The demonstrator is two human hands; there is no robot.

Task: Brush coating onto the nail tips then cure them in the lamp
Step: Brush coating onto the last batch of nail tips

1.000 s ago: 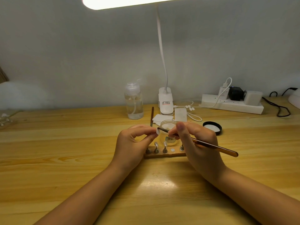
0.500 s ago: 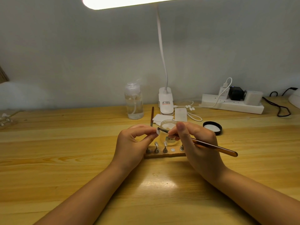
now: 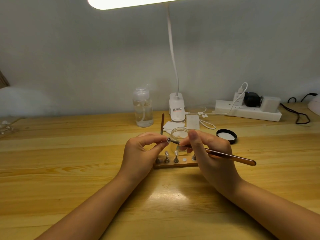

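Observation:
My left hand (image 3: 142,153) pinches a small nail tip on its stand (image 3: 167,139) between thumb and forefinger, above the wooden holder (image 3: 174,165). My right hand (image 3: 213,155) holds a brown brush (image 3: 230,156) like a pen, its dark tip touching the nail tip. Several metal stands with clear tips (image 3: 176,155) sit upright in the holder; one slot shows a bare white dot (image 3: 184,159). An open clear jar (image 3: 179,135) stands just behind the hands. The pink-white curing lamp (image 3: 314,104) is cut off at the far right edge.
The jar's black lid (image 3: 226,135) lies to the right. A clear pump bottle (image 3: 142,108), a second brush (image 3: 162,123), white wipes (image 3: 170,126), the desk lamp's base (image 3: 177,108) and a power strip (image 3: 247,110) with cables line the back of the wooden table (image 3: 69,170).
Almost nothing: the brush tip shifts slightly on the nail tip while both hands stay in place.

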